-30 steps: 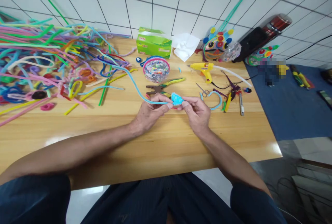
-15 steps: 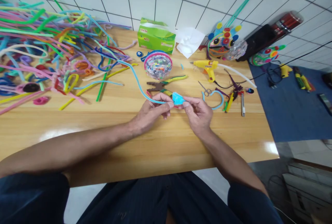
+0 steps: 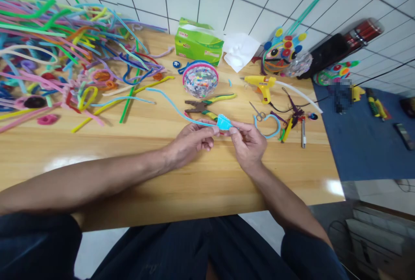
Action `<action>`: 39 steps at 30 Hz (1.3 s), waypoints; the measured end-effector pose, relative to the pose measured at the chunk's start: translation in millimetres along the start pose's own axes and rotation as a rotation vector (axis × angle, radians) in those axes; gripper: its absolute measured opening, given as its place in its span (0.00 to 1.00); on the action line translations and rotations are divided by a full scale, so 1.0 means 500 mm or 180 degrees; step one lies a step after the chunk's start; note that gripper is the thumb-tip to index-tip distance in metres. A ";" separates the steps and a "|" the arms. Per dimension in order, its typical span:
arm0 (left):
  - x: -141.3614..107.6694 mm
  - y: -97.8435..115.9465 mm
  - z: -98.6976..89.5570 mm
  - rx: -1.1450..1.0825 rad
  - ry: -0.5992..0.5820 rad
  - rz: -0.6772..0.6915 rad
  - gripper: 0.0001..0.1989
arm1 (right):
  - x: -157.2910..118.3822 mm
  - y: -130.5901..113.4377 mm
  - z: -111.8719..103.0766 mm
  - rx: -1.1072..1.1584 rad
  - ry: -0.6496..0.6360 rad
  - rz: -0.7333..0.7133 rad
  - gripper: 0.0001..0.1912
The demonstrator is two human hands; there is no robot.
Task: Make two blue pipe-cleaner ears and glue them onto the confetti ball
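Observation:
Over the middle of the wooden table, a small light-blue wound piece is held between both hands. My left hand pinches a light-blue pipe cleaner where it meets the piece; its loose end trails up and to the left across the table. My right hand has its thumb and forefinger closed on the right edge of the wound piece. Just behind my left hand lie pliers with green and yellow handles. A glittery round ball with a pink rim sits beyond the pliers.
Pipe cleaners are heaped at the left. A green tissue pack stands by the tiled wall. To the right are a yellow glue gun, scissors, a curved blue pipe cleaner, a pen and a dark bottle.
The trailing blue pipe cleaner now ends nearer my hands, no longer reaching up to the heap. Both hands keep their grip, and the view has shifted slightly.

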State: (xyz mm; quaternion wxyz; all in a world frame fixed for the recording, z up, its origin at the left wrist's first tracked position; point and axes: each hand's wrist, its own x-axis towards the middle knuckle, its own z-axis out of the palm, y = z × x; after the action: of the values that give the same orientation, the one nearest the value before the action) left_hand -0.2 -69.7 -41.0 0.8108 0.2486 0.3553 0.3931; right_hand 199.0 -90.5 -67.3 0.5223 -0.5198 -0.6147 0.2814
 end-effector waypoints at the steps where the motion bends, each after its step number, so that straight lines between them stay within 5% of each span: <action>1: 0.001 0.000 -0.002 -0.0052 -0.0038 -0.0086 0.20 | -0.001 0.001 0.001 0.0005 0.0016 0.0026 0.10; 8: 0.003 -0.004 -0.001 -0.0209 -0.0213 -0.0142 0.17 | -0.004 0.006 0.003 -0.0097 0.0168 0.0069 0.10; 20: -0.020 -0.021 0.051 -0.0087 0.0027 0.0215 0.28 | -0.009 0.008 0.009 -0.0405 0.0481 -0.0531 0.09; 26: -0.025 -0.024 0.093 0.0019 0.0146 0.0880 0.26 | -0.003 -0.002 0.012 -0.0336 0.0655 -0.0633 0.10; 39: 0.009 -0.015 0.192 0.0078 -0.0135 0.1434 0.32 | 0.017 -0.048 0.012 0.0255 0.1349 -0.0599 0.14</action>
State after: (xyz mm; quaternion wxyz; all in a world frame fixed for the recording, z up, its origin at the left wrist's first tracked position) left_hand 79.3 -82.5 12.1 0.7068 0.3398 0.2785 0.5545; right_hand 185.7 -88.8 -44.9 0.6838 -0.4865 -0.5254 0.1402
